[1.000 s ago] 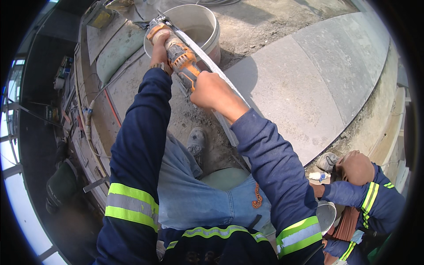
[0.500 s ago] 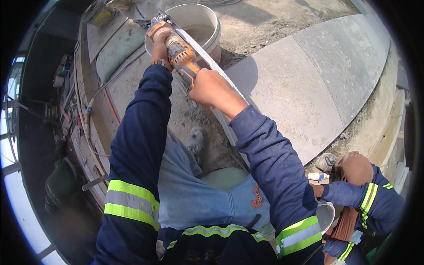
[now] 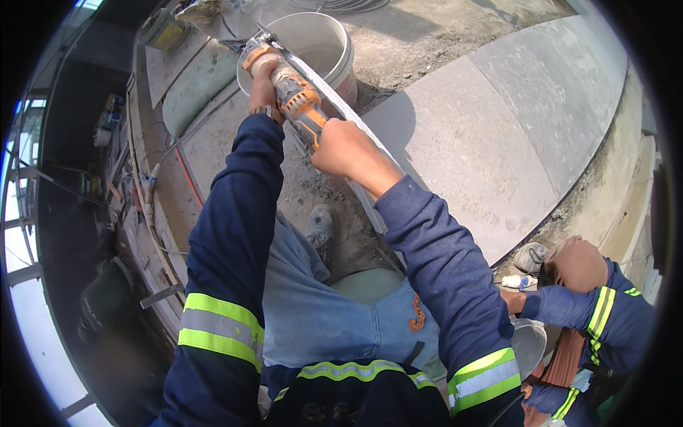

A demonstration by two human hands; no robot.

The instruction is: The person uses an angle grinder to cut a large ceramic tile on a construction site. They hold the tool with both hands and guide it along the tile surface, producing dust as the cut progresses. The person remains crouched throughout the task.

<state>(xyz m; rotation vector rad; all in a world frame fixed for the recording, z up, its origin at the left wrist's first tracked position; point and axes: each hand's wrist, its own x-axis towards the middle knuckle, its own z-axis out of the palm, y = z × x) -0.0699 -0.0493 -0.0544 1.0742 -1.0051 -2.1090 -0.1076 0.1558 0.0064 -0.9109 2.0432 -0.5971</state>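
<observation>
Both my hands hold an orange and grey angle grinder [image 3: 297, 98], which slants away from me. My left hand [image 3: 265, 80] is closed around the front of its body, near the head. My right hand [image 3: 348, 148] wraps the rear handle. Along the right side of the grinder runs a long narrow slab with a pale rough edge [image 3: 329, 91], tilted so that this edge faces up. The grinder's head lies at the far end of that edge. Its disc cannot be made out clearly.
Beyond the slab stands a whitish bucket [image 3: 344, 65]. Large grey slabs [image 3: 469, 135] cover the ground at right. A co-worker [image 3: 569, 306] bends low at the lower right, beside another bucket [image 3: 528, 347]. Cables [image 3: 148, 199] and boards lie at left.
The whole view has shifted slightly. My grip on the angle grinder looks the same, and the grinder stays at the far end of the slab's edge.
</observation>
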